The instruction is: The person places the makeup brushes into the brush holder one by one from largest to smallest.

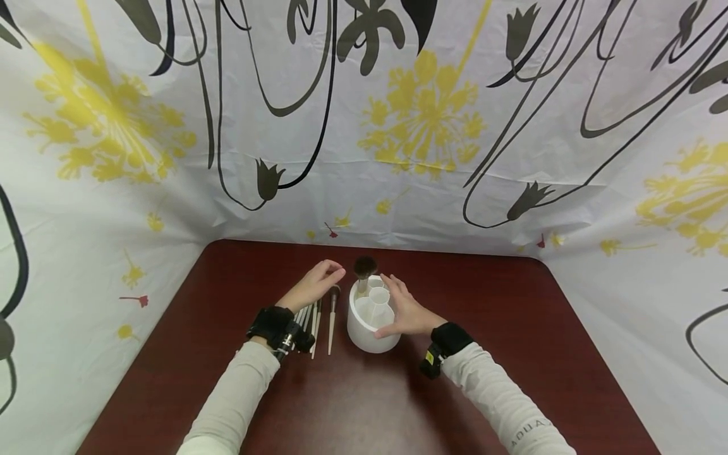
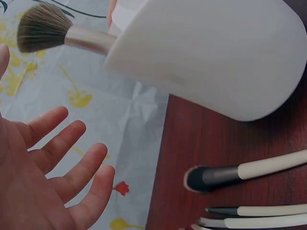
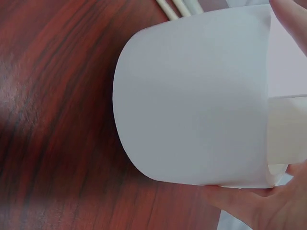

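A white round brush holder (image 1: 364, 333) with inner compartments stands on the table. One fluffy dark-bristled makeup brush (image 1: 364, 268) stands upright in its far left part, its pale ferrule (image 2: 88, 39) showing above the rim in the left wrist view. My right hand (image 1: 411, 314) holds the holder across its right side, thumb at the near rim and fingers at the far one. Just left of the upright brush is my left hand (image 1: 315, 285), its fingers loosely spread and holding nothing. Below it lies a makeup brush (image 1: 332, 319) with a dark head and pale handle.
Several thinner brushes (image 1: 307, 319) lie side by side under my left wrist, partly hidden by it. The dark red wooden table (image 1: 483, 297) ends at the back against a white patterned sheet (image 1: 341, 145), which also hangs along both sides.
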Demonstrator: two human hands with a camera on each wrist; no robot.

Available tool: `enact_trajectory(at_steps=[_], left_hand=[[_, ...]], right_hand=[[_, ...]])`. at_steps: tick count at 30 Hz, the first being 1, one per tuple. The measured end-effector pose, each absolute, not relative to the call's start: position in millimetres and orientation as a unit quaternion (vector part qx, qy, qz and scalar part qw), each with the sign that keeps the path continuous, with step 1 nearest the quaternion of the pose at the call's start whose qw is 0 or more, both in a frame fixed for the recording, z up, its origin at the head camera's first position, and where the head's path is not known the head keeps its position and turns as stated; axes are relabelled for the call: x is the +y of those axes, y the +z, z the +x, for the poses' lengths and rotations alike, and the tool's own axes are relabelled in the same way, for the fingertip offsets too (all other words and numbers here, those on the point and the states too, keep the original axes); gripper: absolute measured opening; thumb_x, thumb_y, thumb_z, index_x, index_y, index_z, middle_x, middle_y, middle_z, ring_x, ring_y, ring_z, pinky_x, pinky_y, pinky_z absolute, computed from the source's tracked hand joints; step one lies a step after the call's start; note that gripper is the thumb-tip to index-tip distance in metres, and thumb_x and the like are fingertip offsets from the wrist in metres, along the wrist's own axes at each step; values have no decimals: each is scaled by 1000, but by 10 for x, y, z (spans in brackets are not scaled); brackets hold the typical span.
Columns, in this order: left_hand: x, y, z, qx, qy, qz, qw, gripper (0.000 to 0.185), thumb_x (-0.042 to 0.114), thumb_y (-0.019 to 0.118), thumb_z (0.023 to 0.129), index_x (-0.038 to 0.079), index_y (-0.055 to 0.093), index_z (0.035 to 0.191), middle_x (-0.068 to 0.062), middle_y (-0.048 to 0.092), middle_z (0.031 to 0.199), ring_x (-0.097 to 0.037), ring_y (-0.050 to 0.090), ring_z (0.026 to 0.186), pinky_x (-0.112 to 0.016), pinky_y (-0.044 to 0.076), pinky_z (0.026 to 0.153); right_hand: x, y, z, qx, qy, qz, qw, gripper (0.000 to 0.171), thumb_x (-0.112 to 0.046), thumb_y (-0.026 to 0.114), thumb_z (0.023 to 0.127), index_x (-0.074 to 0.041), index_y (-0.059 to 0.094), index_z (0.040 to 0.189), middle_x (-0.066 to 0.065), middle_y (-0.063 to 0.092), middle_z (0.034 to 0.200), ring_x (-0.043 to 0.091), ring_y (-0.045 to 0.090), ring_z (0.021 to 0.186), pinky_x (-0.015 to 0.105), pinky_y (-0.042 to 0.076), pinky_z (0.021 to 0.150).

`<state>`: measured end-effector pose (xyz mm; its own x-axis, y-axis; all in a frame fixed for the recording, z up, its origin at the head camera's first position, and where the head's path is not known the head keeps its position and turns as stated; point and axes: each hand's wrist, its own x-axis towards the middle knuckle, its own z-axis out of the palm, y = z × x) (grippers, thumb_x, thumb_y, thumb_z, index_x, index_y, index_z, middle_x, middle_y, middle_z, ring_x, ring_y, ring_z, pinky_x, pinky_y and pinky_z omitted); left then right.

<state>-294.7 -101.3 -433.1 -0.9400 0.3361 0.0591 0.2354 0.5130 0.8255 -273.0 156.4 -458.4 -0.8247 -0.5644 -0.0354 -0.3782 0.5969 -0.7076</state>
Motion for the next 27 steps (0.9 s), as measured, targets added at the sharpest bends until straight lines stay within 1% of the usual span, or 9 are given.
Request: enact_trajectory(at_steps=[3, 8, 12, 16, 22, 27], left_hand=[[-1041, -4378, -2966, 876, 454, 150, 59, 46, 39, 44, 94, 1, 49, 120, -17, 50, 120, -29, 50, 108, -43, 41, 91], [-1079, -4486, -2971, 889, 433, 132, 59, 48, 40, 41, 94, 0, 49, 119, -17, 51, 120, -30, 48, 110, -45, 39, 92], [-1093, -4541, -2937, 897, 419, 128, 64, 47, 40, 40, 95, 1, 49, 120, -17, 52, 119, -29, 49, 109, -46, 39, 91], [-1093, -4589, -2929, 900, 409, 137, 61, 44, 37, 40, 95, 0, 51, 118, -16, 56, 114, -29, 52, 106, -44, 41, 90], [-1087, -4644, -2937, 902, 403, 146, 57, 36, 29, 46, 94, 0, 53, 114, -15, 58, 108, -27, 54, 99, -42, 43, 85], [-1084, -4712, -2925, 903, 400, 138, 70, 30, 20, 52, 91, -1, 52, 112, -16, 58, 107, -29, 55, 98, -41, 45, 83]], right_hand=[[1583, -4582, -2719, 883, -364, -268, 126, 118, -36, 82, 62, -16, 3, 147, 18, 0, 149, 34, 5, 137, 55, 26, 100], [1604, -4599, -2695, 886, -365, -264, 110, 114, -38, 82, 61, -21, 7, 146, 17, 5, 149, 32, 9, 137, 54, 30, 98], [1615, -4609, -2659, 887, -371, -259, 98, 113, -38, 82, 60, -22, 11, 146, 18, 9, 147, 34, 14, 135, 52, 33, 96], [1628, -4617, -2617, 882, -386, -253, 97, 112, -35, 83, 60, -21, 13, 146, 19, 10, 145, 36, 19, 133, 52, 35, 94], [1631, -4610, -2606, 878, -392, -258, 94, 112, -33, 83, 61, -19, 12, 146, 19, 11, 143, 36, 21, 131, 50, 35, 94], [1618, -4603, -2604, 882, -386, -257, 86, 113, -33, 84, 59, -18, 13, 145, 17, 17, 138, 33, 31, 125, 47, 38, 92]])
